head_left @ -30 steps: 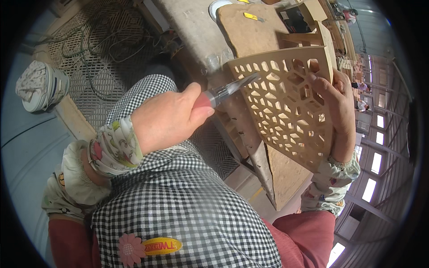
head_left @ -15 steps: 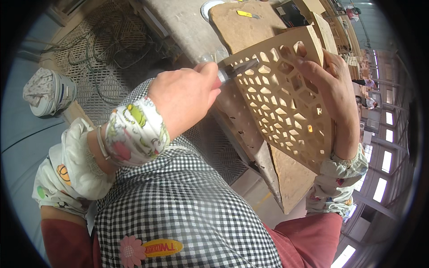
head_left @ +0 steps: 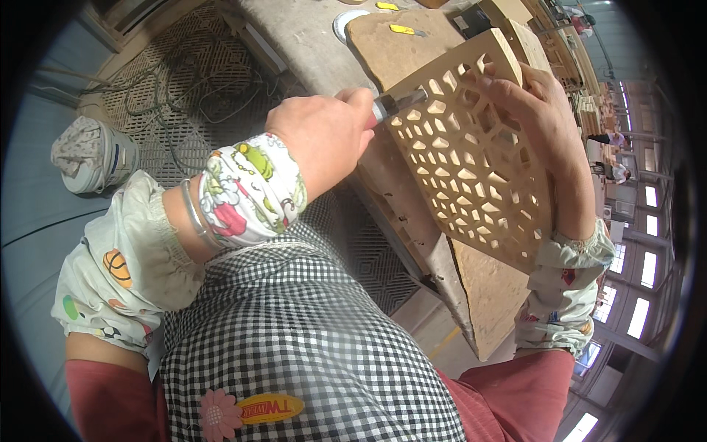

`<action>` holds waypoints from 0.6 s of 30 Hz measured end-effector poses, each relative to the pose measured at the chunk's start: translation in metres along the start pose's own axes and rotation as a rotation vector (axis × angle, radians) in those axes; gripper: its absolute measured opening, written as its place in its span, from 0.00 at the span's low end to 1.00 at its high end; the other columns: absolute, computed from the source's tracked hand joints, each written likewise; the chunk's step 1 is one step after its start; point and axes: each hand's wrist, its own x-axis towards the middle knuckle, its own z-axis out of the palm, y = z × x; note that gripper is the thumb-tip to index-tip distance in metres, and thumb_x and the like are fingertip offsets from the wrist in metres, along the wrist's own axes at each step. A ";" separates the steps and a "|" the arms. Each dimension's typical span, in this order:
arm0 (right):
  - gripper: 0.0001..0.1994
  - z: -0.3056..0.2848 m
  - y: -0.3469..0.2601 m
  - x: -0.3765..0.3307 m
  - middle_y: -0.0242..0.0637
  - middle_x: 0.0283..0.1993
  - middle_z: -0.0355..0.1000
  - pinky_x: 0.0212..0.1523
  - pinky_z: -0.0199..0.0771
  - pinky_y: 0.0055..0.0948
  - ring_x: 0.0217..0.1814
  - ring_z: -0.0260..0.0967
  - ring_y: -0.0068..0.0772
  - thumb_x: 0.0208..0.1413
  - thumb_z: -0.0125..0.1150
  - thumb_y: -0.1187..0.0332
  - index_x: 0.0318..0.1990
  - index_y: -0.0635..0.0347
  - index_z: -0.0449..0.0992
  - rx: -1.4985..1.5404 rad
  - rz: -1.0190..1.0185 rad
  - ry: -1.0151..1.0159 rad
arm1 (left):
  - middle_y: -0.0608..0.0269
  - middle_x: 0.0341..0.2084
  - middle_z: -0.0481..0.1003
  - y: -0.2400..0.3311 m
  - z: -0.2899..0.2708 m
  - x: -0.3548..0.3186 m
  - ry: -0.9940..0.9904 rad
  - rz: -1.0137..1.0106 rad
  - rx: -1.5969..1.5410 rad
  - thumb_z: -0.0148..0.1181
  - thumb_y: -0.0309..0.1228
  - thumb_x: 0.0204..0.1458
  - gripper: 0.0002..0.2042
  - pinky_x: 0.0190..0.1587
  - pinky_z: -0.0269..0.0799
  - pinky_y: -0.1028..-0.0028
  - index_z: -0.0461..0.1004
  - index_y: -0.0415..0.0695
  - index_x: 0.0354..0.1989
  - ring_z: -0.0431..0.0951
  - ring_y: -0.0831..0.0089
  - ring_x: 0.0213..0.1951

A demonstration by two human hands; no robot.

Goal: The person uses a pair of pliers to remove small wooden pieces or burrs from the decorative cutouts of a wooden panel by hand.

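Note:
My left hand is closed round the red handle of a knife with a silver collar and a short, broad dark blade. The blade lies at the left end of a thick light-wood panel, by its solid border and first holes. Many angular cut-outs, larger toward the upper right, pierce the panel. My right hand grips the panel's right side, its thumb and a finger on the pierced face; the other fingers are partly hidden behind. The panel is held tilted above a workbench.
On the bench lies a brown board with a yellow utility knife, beside a white disc. Boxes stand behind. Left, a cloth-topped bucket and hoses are on the floor. People appear far right.
My left hand and the knife have shifted slightly right and up, the blade staying at the panel's border. The panel has tilted a little in my right hand's unchanged grip.

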 end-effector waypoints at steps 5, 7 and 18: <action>0.19 -0.002 0.001 0.003 0.32 0.27 0.79 0.35 0.72 0.28 0.29 0.74 0.22 0.58 0.67 0.52 0.33 0.63 0.83 -0.039 -0.050 -0.011 | 0.53 0.23 0.82 -0.010 -0.007 -0.013 0.020 0.028 -0.005 0.63 0.42 0.65 0.17 0.29 0.82 0.58 0.67 0.41 0.44 0.86 0.53 0.28; 0.19 -0.001 -0.001 0.004 0.32 0.27 0.79 0.35 0.72 0.27 0.28 0.74 0.21 0.58 0.67 0.52 0.32 0.63 0.83 -0.074 -0.034 -0.015 | 0.52 0.23 0.81 -0.010 -0.002 -0.012 0.028 0.028 0.006 0.64 0.42 0.65 0.17 0.29 0.81 0.58 0.67 0.41 0.44 0.86 0.53 0.27; 0.14 -0.002 0.000 0.002 0.30 0.27 0.78 0.32 0.69 0.23 0.28 0.72 0.16 0.61 0.69 0.58 0.37 0.63 0.83 0.094 -0.009 -0.014 | 0.37 0.33 0.82 -0.030 -0.004 -0.046 -0.482 -0.220 -0.464 0.55 0.46 0.68 0.19 0.37 0.77 0.48 0.69 0.38 0.47 0.83 0.39 0.33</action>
